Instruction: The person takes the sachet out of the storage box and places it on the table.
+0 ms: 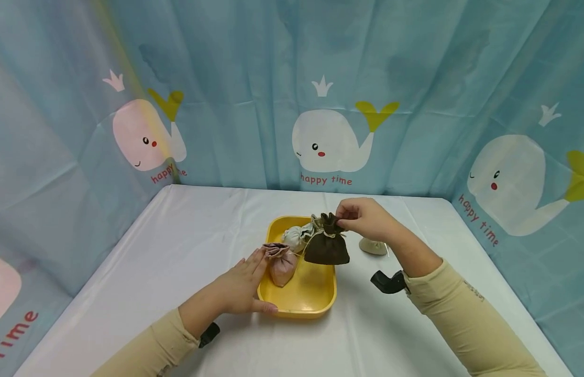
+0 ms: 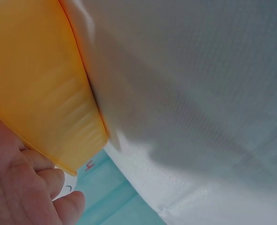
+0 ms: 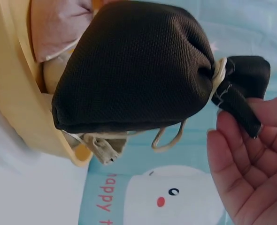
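A dark brown drawstring pouch (image 1: 327,250) hangs over the right side of a yellow tray (image 1: 301,314). My right hand (image 1: 365,217) pinches its gathered neck between thumb and fingers, as the right wrist view also shows. Along the tray's left rim rests my left hand (image 1: 242,287), fingers straight and thumb at the front corner. Inside the tray, a pink pouch (image 1: 283,268) leans near the left fingertips, and a pale grey-white pouch (image 1: 295,237) lies behind it. From the left wrist, the tray's outer wall (image 2: 40,79) shows beside the fingers.
A beige pouch (image 1: 373,246) sits on the white tablecloth (image 1: 188,235) right of the tray, partly behind the right forearm. Behind the table hangs a blue curtain (image 1: 235,141) with whale prints. Black straps (image 1: 388,282) circle the wrists.
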The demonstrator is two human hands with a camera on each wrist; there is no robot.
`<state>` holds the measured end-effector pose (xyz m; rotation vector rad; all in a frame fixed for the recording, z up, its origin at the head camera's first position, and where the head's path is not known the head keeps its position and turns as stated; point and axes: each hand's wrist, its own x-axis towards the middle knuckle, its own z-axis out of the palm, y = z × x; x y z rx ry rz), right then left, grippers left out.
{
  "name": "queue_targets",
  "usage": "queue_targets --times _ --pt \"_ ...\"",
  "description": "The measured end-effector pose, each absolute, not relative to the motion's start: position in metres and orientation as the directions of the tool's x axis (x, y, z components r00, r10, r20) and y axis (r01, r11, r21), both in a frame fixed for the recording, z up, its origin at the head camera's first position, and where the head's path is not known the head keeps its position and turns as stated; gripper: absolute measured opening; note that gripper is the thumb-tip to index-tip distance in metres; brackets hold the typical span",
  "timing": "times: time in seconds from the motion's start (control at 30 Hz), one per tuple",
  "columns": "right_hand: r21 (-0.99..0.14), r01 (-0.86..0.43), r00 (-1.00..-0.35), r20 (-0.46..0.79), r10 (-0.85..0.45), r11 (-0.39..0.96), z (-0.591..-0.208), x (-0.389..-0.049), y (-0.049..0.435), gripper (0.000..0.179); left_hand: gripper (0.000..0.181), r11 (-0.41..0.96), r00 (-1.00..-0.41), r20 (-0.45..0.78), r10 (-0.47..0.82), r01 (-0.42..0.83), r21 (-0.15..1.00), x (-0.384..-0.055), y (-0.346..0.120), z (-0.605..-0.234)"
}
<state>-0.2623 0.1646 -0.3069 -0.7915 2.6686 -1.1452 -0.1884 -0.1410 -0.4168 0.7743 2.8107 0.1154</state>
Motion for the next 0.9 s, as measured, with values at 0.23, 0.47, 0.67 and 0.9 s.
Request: queue_targets --times 0.23,0.47,0.67,0.9 --pt "-0.740 -0.347 -0.902 0.095 -0.420 0.577 -0.306 -0.264 0.177 0.004 0.123 0.861 -0.838 -0.198 0.508 0.489 0.140 -0.188 -0.141 -0.416" --pt "-0.740 -0.275 -0.939 0.069 -0.337 0.614 -0.308 -0.269 0.193 0.007 0.124 0.865 -0.839 -0.211 0.502 0.479 0.152 -0.188 -0.141 -0.418" --pt "-0.729 -0.233 -0.959 0.062 -0.277 0.644 -0.310 -0.275 0.203 0.008 0.124 0.864 -0.840 -0.205 0.503 0.481 0.150 -0.187 -0.142 -0.416" --pt "-0.737 -0.197 -0.973 0.063 -0.223 0.646 -0.317 -0.279 0.213 0.010 0.124 0.868 -0.843 -0.212 0.495 0.471 0.154 -0.188 -0.141 -0.416"
